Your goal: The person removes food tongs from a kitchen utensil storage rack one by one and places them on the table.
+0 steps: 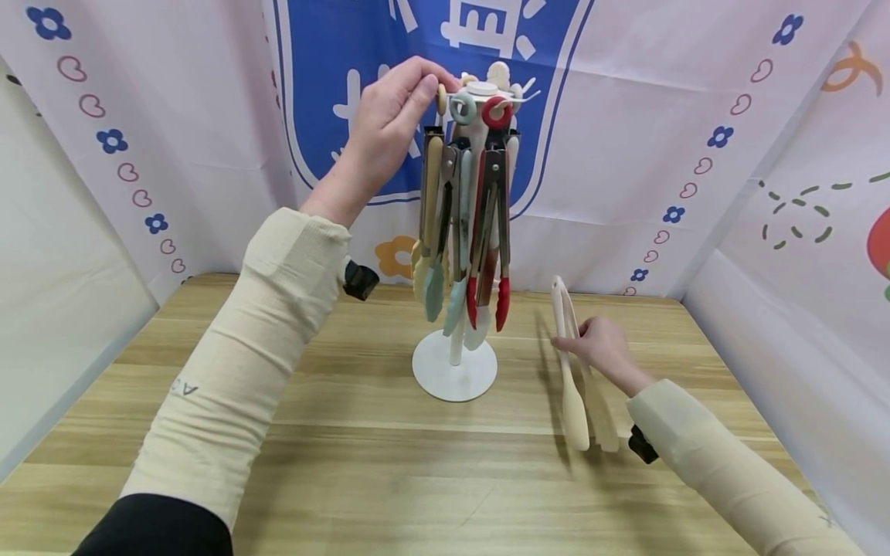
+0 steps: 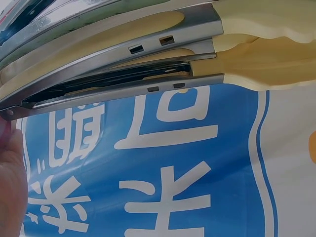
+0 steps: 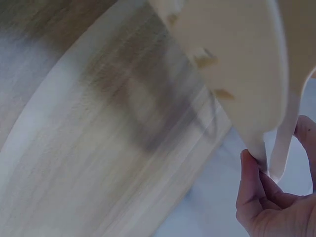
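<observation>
A white hook rack (image 1: 452, 378) on a round base carries several hanging tongs. My left hand (image 1: 396, 108) grips its top, the thumb beside the ring of the yellow tongs (image 1: 433, 170); the fingertips' exact contact is hidden. The yellow tongs (image 2: 207, 54) fill the top of the left wrist view. Next to them hang light-blue tongs (image 1: 455, 224) and red tongs (image 1: 502, 305). To the right, my right hand (image 1: 606, 347) pinches one-piece beige tongs (image 1: 573, 409), tilted, with broad ends pointing down toward me. In the right wrist view, thumb and fingers hold the tongs (image 3: 232, 74) near their narrow part.
Beneath everything is a wooden table (image 1: 389, 479). A printed cloth backdrop (image 1: 626, 154) stands close behind the rack, and pale side walls (image 1: 62, 201) flank the table. White-tipped tongs (image 1: 477, 332) hang behind the red ones.
</observation>
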{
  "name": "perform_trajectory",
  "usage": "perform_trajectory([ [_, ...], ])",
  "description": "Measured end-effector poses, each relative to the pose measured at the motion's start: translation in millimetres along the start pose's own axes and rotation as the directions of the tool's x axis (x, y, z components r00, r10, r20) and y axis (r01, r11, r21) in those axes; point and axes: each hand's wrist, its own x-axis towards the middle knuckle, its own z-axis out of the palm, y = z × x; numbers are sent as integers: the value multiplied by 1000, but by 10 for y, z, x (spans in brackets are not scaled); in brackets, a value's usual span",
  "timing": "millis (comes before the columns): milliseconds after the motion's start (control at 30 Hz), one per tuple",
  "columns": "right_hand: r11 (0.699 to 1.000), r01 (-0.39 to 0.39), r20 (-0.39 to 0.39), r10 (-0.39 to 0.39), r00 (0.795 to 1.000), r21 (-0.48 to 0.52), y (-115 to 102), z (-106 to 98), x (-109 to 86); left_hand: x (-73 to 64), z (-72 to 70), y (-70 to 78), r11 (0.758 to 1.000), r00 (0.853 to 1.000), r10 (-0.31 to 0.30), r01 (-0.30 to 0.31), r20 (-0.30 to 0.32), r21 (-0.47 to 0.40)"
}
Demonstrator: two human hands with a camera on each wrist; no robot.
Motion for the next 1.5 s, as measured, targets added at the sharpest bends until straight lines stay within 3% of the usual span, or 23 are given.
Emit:
perform_trajectory([
  [233,999,-24,9,24,1000,-48,47,71,-1,17,14,-56,1000,1000,4,-4,-3,9],
  [500,998,-41,72,44,996,-53,73,130,-24,40,26,-145,1000,1000,5,-4,-6,20],
  [800,996,-52,102,59,993,-72,90,190,-28,16,9,-60,1000,1000,-13,13,0,20],
  [1100,997,-13,120,22,993,-75,114,238,5,63,34,-217,999,999,33,-33,-9,11],
  [1300,995,0,139,13,990,-96,132,267,10,57,35,-233,999,999,51,-50,-9,7],
  [1500,992,11,156,8,988,-122,121,267,15,59,35,-234,999,1000,29,-29,-10,13],
])
